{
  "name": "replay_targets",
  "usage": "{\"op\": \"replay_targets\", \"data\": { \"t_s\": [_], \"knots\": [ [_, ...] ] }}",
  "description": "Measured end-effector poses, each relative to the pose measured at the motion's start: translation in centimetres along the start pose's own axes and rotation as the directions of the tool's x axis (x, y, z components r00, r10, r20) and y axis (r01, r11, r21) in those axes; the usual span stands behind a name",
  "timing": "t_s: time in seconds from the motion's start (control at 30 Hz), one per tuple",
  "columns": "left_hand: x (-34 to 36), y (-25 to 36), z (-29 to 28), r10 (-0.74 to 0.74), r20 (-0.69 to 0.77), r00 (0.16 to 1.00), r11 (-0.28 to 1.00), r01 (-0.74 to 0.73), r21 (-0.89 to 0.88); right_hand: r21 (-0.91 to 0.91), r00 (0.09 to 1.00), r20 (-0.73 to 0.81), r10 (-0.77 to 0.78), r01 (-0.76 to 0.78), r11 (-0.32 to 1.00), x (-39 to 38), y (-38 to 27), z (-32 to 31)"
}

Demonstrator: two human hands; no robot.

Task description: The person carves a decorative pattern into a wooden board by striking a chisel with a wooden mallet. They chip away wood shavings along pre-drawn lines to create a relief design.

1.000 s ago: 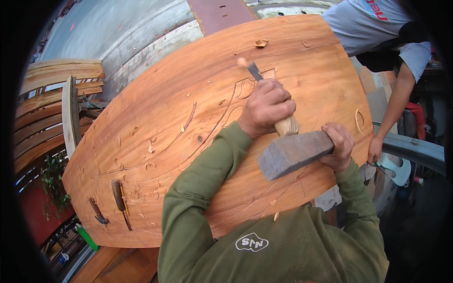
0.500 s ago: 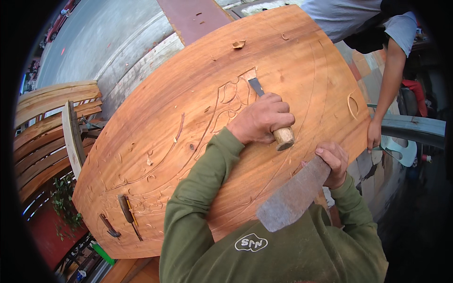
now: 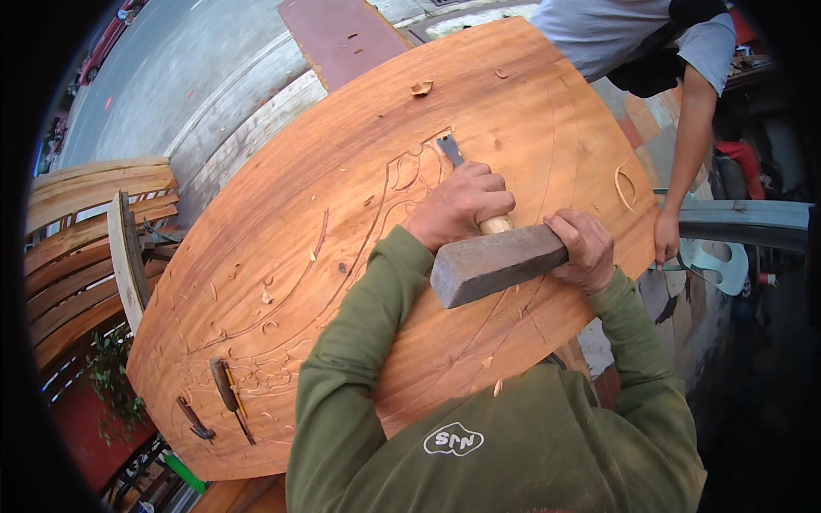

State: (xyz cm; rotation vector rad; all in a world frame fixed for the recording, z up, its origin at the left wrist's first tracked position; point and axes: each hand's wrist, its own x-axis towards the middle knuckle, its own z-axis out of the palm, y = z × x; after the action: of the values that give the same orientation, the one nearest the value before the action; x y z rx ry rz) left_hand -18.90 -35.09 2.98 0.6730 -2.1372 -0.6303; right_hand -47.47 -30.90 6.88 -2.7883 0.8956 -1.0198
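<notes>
A broad slab of reddish-brown wood (image 3: 513,128) lies under my hands, with scroll lines carved and drawn on it. My left hand (image 3: 460,203) is wrapped around a chisel (image 3: 450,150), whose flat dark blade touches the wood at the far end of the carved scroll (image 3: 402,179). The end of its pale handle shows behind the mallet. My right hand (image 3: 585,248) grips a heavy block-shaped wooden mallet (image 3: 496,267), held beside the chisel's handle end. From this view I cannot tell whether the two touch.
Toward the slab's left end lie a dark-handled chisel (image 3: 224,383) and a smaller tool (image 3: 195,419). Curled shavings (image 3: 421,88) are scattered about. At the far right a co-worker's hand (image 3: 666,238) rests at the slab's edge. A slatted wooden bench (image 3: 103,222) stands left.
The mallet has swung up and away from my body to the chisel's handle, turning its narrower side into view. The slab and chisel appear slightly shifted left in the picture.
</notes>
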Motion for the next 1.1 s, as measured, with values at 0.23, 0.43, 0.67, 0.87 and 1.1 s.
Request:
{"op": "replay_targets", "data": {
  "t_s": [0.23,0.43,0.67,0.87,1.1],
  "knots": [
    [-0.2,-0.6,0.1,0.032,-0.052,0.998,0.999,-0.032,-0.007,0.08,0.987,-0.142,-0.069,0.081,0.994,-0.2,-0.4,0.5],
    [-0.4,-0.6,-0.6,-0.005,-0.074,0.997,1.0,0.003,-0.028,0.039,1.0,-0.022,-0.019,0.019,0.999,0.9,-0.6,0.1],
    [-0.1,-0.1,-0.2,-0.036,-0.062,0.997,0.999,0.035,-0.016,-0.006,0.999,0.052,0.004,-0.003,1.0,0.3,0.5,0.4],
    [0.0,0.1,-0.4,-0.015,-0.115,0.993,1.0,0.016,0.003,-0.05,0.999,0.046,0.017,-0.015,0.999,0.9,1.2,0.2],
    [-1.0,-0.4,-2.2,0.263,-0.488,0.833,0.852,0.037,0.522,0.059,0.933,-0.037,0.358,-0.355,0.933,-0.9,-2.2,-1.5]
  ]
}}
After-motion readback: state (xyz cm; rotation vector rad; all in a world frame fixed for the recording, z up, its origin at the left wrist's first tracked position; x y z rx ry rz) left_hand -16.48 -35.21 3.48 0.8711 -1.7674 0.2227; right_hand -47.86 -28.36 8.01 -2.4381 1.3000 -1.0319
